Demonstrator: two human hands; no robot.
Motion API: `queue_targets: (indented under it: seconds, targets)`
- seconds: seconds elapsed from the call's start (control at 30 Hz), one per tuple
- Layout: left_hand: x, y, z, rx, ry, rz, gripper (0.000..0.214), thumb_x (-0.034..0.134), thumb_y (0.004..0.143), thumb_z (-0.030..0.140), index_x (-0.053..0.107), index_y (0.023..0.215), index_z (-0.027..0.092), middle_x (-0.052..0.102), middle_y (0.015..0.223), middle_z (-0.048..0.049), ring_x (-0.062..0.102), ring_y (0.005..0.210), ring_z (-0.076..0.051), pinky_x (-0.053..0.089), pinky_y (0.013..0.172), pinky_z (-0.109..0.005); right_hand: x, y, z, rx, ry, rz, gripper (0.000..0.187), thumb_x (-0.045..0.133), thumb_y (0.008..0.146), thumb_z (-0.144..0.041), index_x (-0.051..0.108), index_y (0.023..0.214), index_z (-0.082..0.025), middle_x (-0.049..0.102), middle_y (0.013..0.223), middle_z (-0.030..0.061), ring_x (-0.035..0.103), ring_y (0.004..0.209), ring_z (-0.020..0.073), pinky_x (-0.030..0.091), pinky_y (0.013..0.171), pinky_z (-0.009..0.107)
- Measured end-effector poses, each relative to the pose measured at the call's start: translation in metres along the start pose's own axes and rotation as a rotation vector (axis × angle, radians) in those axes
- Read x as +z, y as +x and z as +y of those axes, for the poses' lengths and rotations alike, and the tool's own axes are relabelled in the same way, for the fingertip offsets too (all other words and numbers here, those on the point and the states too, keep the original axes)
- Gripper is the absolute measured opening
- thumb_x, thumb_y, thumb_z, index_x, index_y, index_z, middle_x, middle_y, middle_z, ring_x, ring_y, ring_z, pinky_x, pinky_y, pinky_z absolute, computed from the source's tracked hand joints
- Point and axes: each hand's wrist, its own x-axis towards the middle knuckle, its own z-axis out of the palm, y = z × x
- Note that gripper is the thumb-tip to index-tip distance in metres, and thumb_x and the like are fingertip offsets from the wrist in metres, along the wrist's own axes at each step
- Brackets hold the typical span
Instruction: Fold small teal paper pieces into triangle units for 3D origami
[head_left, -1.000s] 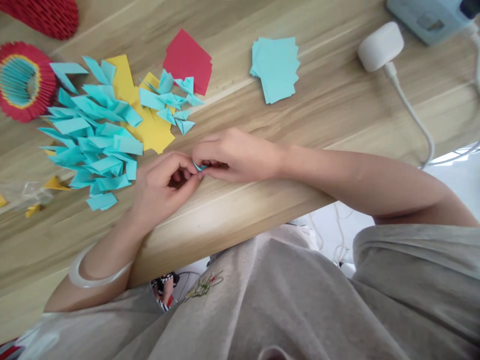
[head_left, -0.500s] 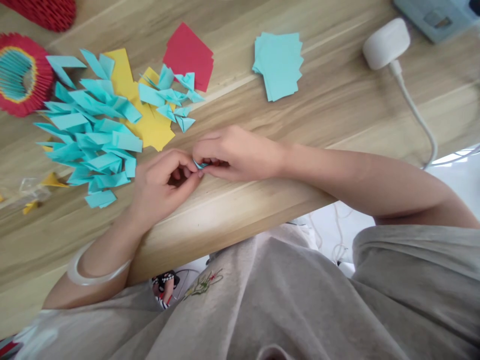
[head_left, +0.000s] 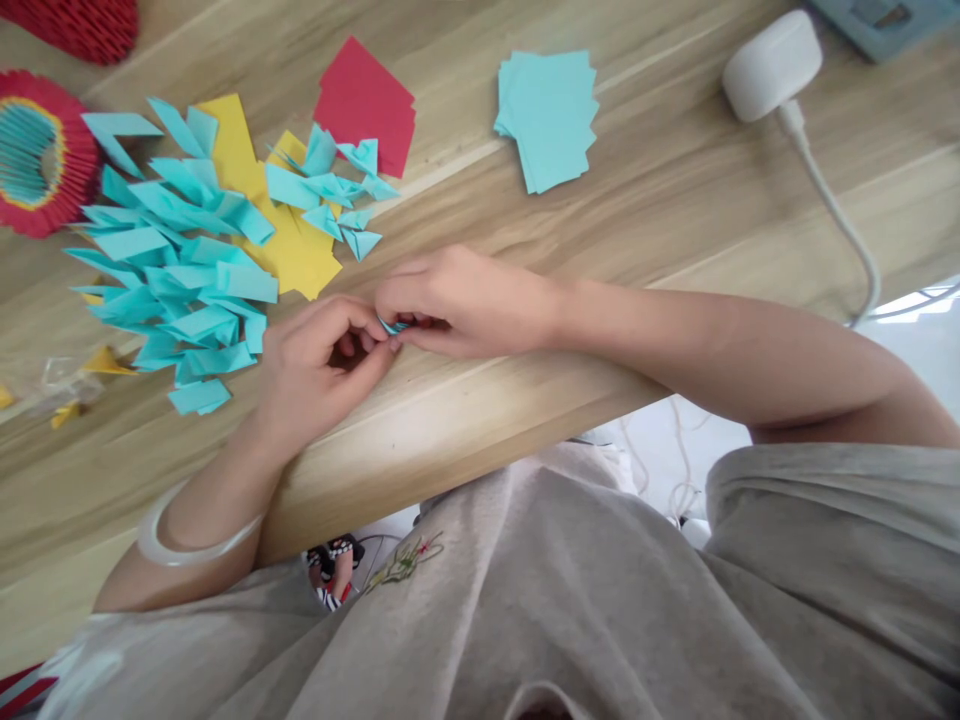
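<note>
Near the table's front edge, my left hand [head_left: 322,365] and my right hand [head_left: 469,305] meet, pinching one small folded piece of blue paper [head_left: 393,327] between their fingertips. Most of that piece is hidden by the fingers. Left of the hands lies a heap of folded blue paper pieces [head_left: 180,270]. Several smaller blue folded triangles [head_left: 360,243] rest just beyond my fingers, partly on yellow paper slips [head_left: 296,250]. A stack of flat blue paper slips [head_left: 551,120] sits farther back, and red paper slips [head_left: 367,100] lie to its left.
At the far left stands a round red, yellow and blue paper model [head_left: 45,150], with another red paper piece [head_left: 90,25] behind it. A clear plastic bit [head_left: 64,380] lies by small yellow pieces. To the right is a white plug [head_left: 772,65] with its cable [head_left: 840,220].
The whole view has shifted slightly, so the table things appear a little farther left and up. Both hands keep their pinch on the blue paper.
</note>
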Motion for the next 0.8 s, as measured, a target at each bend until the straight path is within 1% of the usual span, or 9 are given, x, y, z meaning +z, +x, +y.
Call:
queue_targets:
  seconds: [0.2, 0.27, 0.33, 0.43, 0.5, 0.63, 0.73, 0.8]
  targets:
    - [0.0001, -0.0008, -0.0013, 0.003, -0.002, 0.003, 0.011, 0.064, 0.086, 0.024, 0.054, 0.083, 0.026, 0.063, 0.077, 0.0049, 0.053, 0.058, -0.009, 0.042, 0.053, -0.026, -0.0009, 0.0004, -0.0015, 0.017, -0.014, -0.011, 0.016, 0.043, 0.091, -0.021, 0.058, 0.093, -0.013, 0.059, 0.094, -0.0025, 0.053, 0.086, 0.0053, 0.040, 0.080, 0.021]
    - [0.0000, -0.0010, -0.0012, -0.002, -0.002, -0.001, 0.011, 0.064, 0.086, 0.024, 0.054, 0.084, 0.026, 0.063, 0.078, 0.0052, 0.053, 0.059, -0.009, 0.042, 0.054, -0.026, -0.0017, -0.0005, -0.0019, 0.001, 0.011, -0.009, 0.016, 0.044, 0.092, -0.020, 0.058, 0.096, -0.014, 0.060, 0.097, -0.0008, 0.054, 0.089, 0.0071, 0.040, 0.080, 0.023]
    - [0.0001, -0.0009, -0.0011, -0.008, -0.005, 0.002, 0.010, 0.064, 0.086, 0.023, 0.055, 0.083, 0.026, 0.062, 0.078, 0.0054, 0.052, 0.059, -0.009, 0.041, 0.054, -0.026, -0.0029, -0.0016, -0.0023, -0.011, 0.048, -0.018, 0.017, 0.045, 0.094, -0.019, 0.060, 0.100, -0.013, 0.061, 0.101, 0.0027, 0.055, 0.091, 0.0102, 0.039, 0.079, 0.025]
    - [0.0000, 0.0001, -0.0010, 0.008, -0.020, 0.015, 0.012, 0.066, 0.085, 0.022, 0.055, 0.081, 0.025, 0.062, 0.076, 0.0053, 0.051, 0.057, -0.008, 0.039, 0.051, -0.026, -0.0045, -0.0028, -0.0026, -0.018, 0.067, -0.020, 0.019, 0.045, 0.095, -0.020, 0.061, 0.102, -0.012, 0.062, 0.100, 0.0058, 0.056, 0.092, 0.0140, 0.037, 0.078, 0.027]
    - [-0.0003, 0.0009, -0.0007, 0.025, -0.020, 0.023, 0.013, 0.068, 0.083, 0.023, 0.056, 0.080, 0.025, 0.062, 0.075, 0.0056, 0.049, 0.055, -0.008, 0.037, 0.048, -0.027, -0.0050, -0.0028, -0.0027, -0.021, 0.060, -0.017, 0.019, 0.045, 0.095, -0.020, 0.061, 0.102, -0.012, 0.061, 0.098, 0.0060, 0.056, 0.092, 0.0150, 0.036, 0.078, 0.027]
    - [-0.0007, 0.0016, 0.0002, -0.024, 0.008, -0.010, 0.010, 0.063, 0.086, 0.027, 0.056, 0.080, 0.029, 0.062, 0.075, 0.0052, 0.049, 0.056, -0.010, 0.037, 0.050, -0.031, -0.0050, -0.0020, -0.0029, -0.024, 0.045, -0.022, 0.017, 0.047, 0.094, -0.019, 0.060, 0.101, -0.011, 0.060, 0.095, 0.0053, 0.055, 0.091, 0.0147, 0.035, 0.079, 0.025]
    - [-0.0005, 0.0015, -0.0003, -0.003, -0.002, 0.017, 0.011, 0.066, 0.084, 0.029, 0.056, 0.079, 0.029, 0.061, 0.072, 0.0060, 0.048, 0.054, -0.010, 0.034, 0.048, -0.031, -0.0048, -0.0019, -0.0027, -0.025, 0.045, -0.024, 0.016, 0.047, 0.094, -0.018, 0.060, 0.101, -0.011, 0.059, 0.095, 0.0044, 0.055, 0.090, 0.0142, 0.036, 0.080, 0.024]
    - [-0.0007, 0.0016, -0.0002, -0.021, 0.003, 0.003, 0.010, 0.065, 0.084, 0.030, 0.057, 0.079, 0.029, 0.061, 0.071, 0.0060, 0.049, 0.055, -0.010, 0.035, 0.050, -0.032, -0.0046, -0.0021, -0.0024, -0.020, 0.049, -0.021, 0.016, 0.047, 0.094, -0.019, 0.060, 0.101, -0.012, 0.060, 0.096, 0.0042, 0.055, 0.091, 0.0142, 0.036, 0.080, 0.024]
